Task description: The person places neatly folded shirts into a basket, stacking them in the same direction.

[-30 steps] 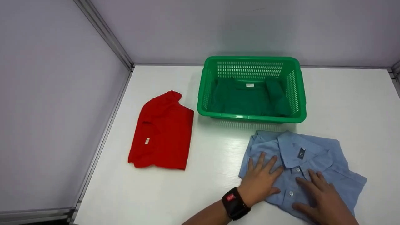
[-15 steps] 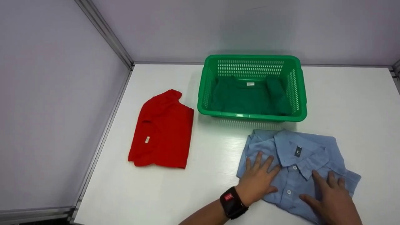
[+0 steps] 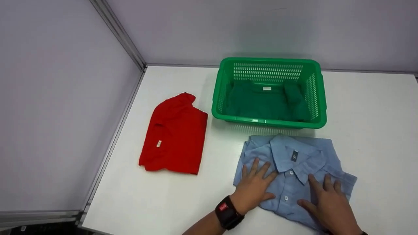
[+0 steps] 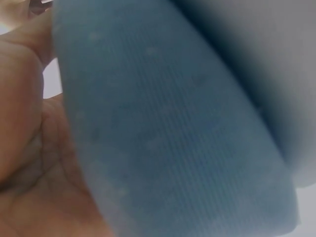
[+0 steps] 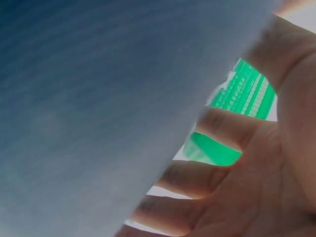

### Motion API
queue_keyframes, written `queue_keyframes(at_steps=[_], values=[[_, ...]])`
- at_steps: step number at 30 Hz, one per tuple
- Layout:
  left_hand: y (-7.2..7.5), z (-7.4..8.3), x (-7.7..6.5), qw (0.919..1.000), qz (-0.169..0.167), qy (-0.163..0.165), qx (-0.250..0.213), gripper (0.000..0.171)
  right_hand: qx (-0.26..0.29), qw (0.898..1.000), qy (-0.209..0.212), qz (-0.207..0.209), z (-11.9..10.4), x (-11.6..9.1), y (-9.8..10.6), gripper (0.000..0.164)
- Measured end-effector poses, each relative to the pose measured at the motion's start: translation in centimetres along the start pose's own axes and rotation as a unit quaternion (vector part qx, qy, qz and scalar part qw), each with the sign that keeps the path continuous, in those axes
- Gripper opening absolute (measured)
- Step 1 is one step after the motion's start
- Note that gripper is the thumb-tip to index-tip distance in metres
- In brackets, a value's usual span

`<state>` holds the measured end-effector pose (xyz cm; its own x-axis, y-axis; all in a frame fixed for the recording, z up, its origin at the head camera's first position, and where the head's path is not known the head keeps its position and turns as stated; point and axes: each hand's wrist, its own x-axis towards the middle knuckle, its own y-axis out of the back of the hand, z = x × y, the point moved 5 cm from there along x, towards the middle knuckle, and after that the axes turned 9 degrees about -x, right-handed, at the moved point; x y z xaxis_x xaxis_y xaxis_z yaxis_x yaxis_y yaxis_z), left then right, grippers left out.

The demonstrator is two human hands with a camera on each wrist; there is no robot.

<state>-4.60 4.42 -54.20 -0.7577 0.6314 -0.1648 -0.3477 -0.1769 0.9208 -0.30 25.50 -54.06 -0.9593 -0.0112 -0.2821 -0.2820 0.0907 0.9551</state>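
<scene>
A folded light-blue shirt (image 3: 294,143) with a collar, white buttons and a dark neck label lies on the white table in the head view. My left hand (image 3: 251,191) rests on its left half, fingers spread. On the right half, my right hand (image 3: 329,204) touches the cloth with fingers extended and thumb apart. Blue cloth (image 4: 168,118) fills much of the left wrist view and hides the left fingertips. In the right wrist view, blurred blue cloth (image 5: 98,108) covers the fingertips, while the straight fingers (image 5: 187,177) show beside it.
A green plastic basket (image 3: 261,121) stands behind the shirt, holding a folded dark-green garment (image 3: 261,102). To the left lies a folded red garment (image 3: 179,140) with a small white label. Grey panels (image 3: 202,29) wall off the table's back and left sides.
The blue shirt has slid left across the table under both hands, now more squarely in front of the basket. My right hand shifted its place on the shirt early on. The view has turned slightly.
</scene>
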Motion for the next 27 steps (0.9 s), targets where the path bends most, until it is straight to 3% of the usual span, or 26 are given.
queue_keyframes(at_steps=[10, 17, 22, 27], values=[[0.8, -3.0, -1.6, 0.9991, -0.003, 0.019, -0.039, 0.071, 0.004, 0.998, 0.034, 0.056, -3.7, 0.4, 0.3, 0.088], [1.6, -5.0, -2.6, 0.9969, 0.013, 0.026, -0.074, 0.071, -0.009, 0.993, 0.053, 0.104, -6.1, 0.6, 0.4, 0.088], [2.0, -6.1, -3.1, 0.9954, 0.026, 0.030, -0.087, 0.071, -0.022, 0.992, 0.060, 0.109, -7.4, 1.1, 0.5, 0.088], [2.4, -6.8, -3.5, 0.9944, 0.034, 0.031, -0.096, 0.071, -0.023, 0.995, 0.055, 0.076, -8.3, 1.6, 0.5, 0.087]])
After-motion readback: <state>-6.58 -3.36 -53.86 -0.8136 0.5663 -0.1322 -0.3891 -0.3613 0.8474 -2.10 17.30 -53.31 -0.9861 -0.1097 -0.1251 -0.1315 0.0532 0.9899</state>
